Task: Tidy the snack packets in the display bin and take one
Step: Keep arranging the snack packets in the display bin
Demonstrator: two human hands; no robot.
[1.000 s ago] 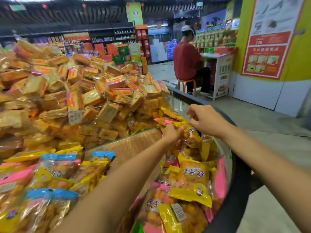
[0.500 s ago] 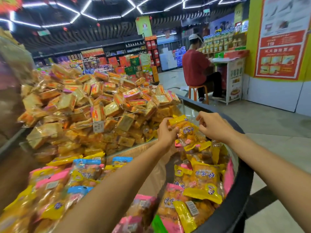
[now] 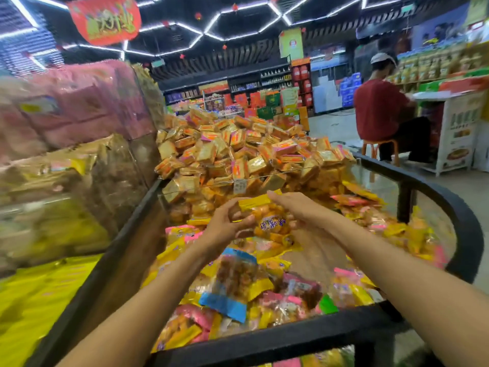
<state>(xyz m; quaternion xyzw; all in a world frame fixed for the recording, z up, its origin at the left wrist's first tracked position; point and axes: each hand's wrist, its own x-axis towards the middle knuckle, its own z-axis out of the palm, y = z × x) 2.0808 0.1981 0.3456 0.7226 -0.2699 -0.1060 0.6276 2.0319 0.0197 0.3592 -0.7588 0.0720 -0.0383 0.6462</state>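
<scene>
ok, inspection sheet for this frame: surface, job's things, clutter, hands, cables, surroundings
Surface: display bin, black rim, glass sides, heaped with packets.
Job's things: yellow snack packet held above the heap; loose snack packets in yellow, pink and blue below it.
Clutter: mound of orange wrapped cakes behind a glass divider; blurred bags at far left.
Hands: left hand grips the yellow packet's left edge; right hand touches its right side, fingers fairly straight.
Cables: nothing seen.
Surroundings: shop aisle, shelves, seated person in red on a stool.
</scene>
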